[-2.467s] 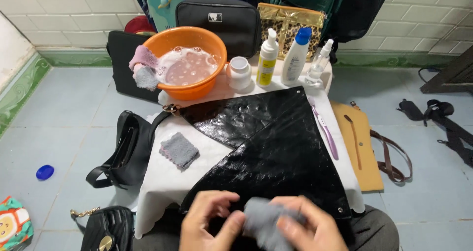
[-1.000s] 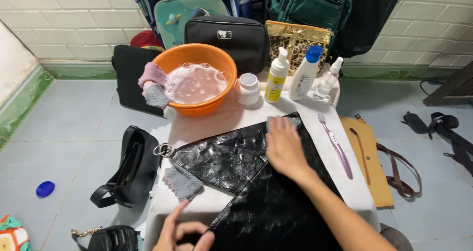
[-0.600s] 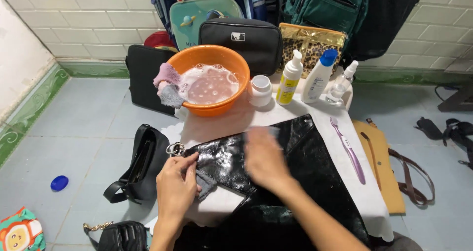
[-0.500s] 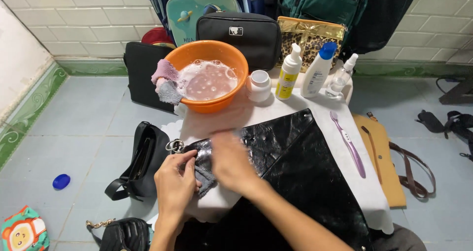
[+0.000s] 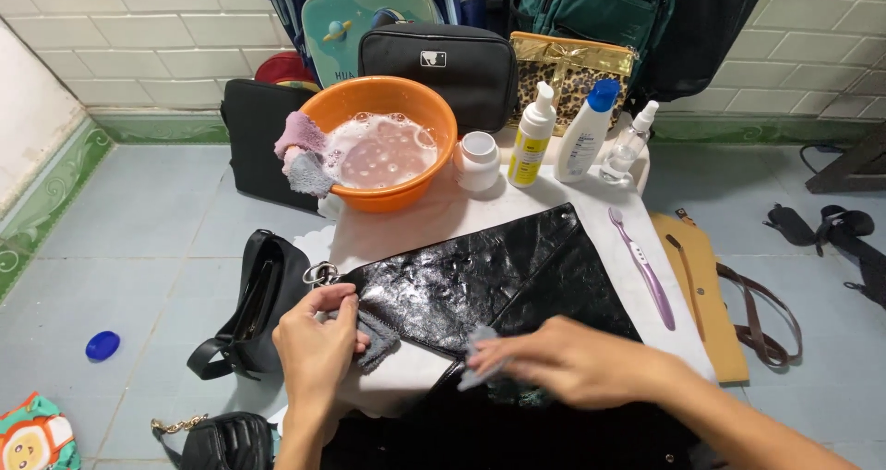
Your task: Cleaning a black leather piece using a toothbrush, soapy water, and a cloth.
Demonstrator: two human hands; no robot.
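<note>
A glossy black leather bag [image 5: 480,276] lies flat on a small white-covered table [image 5: 425,221]. My left hand [image 5: 317,345] pinches the bag's left corner beside its metal ring, over a second grey cloth [image 5: 377,341]. My right hand [image 5: 572,368] presses a small grey cloth [image 5: 475,359] onto the bag's lower flap; the hand and cloth are motion-blurred.
An orange basin [image 5: 383,142] of soapy water with rags on its rim stands at the table's back. Beside it are a white jar [image 5: 477,161], two bottles [image 5: 533,136], a spray bottle [image 5: 630,142] and a purple toothbrush [image 5: 641,267]. Black handbags [image 5: 254,308] and a tan bag [image 5: 706,295] lie on the tiled floor.
My right hand swept the grey cloth from the bag's upper right down across it to the lower flap. My left hand moved up to grip the bag's left corner.
</note>
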